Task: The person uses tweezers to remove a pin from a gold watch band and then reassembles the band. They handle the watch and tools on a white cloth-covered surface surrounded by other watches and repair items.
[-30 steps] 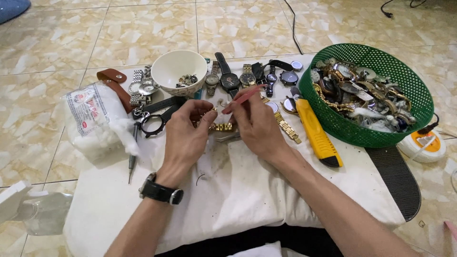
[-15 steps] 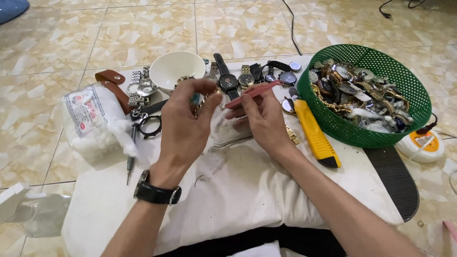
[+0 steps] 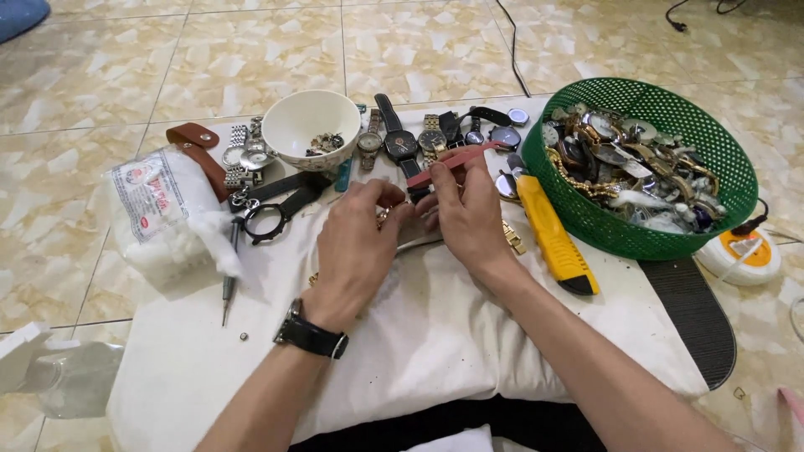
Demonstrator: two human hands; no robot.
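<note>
My left hand [image 3: 356,247], with a black watch on its wrist, and my right hand [image 3: 469,213] meet over a white cloth pad [image 3: 435,335]. Between the fingertips sits a small gold watch [image 3: 383,216] with a gold bracelet; a loose gold band end [image 3: 513,238] lies just right of my right hand. My right hand also holds a thin red-handled tool [image 3: 456,163] that points up and right. Both hands have their fingers closed around these small parts, and the watch itself is mostly hidden by them.
A white bowl [image 3: 310,117] with small parts stands behind the hands, beside a row of watches [image 3: 402,142]. A green basket [image 3: 662,226] full of watches is at right, a yellow utility knife [image 3: 553,234] beside it. A cotton bag [image 3: 163,213] and small screwdriver [image 3: 228,280] lie left.
My left hand had lifted toward the bowl half a second ago and has come back down to meet my right hand over the cloth. The right hand has stayed nearly in place.
</note>
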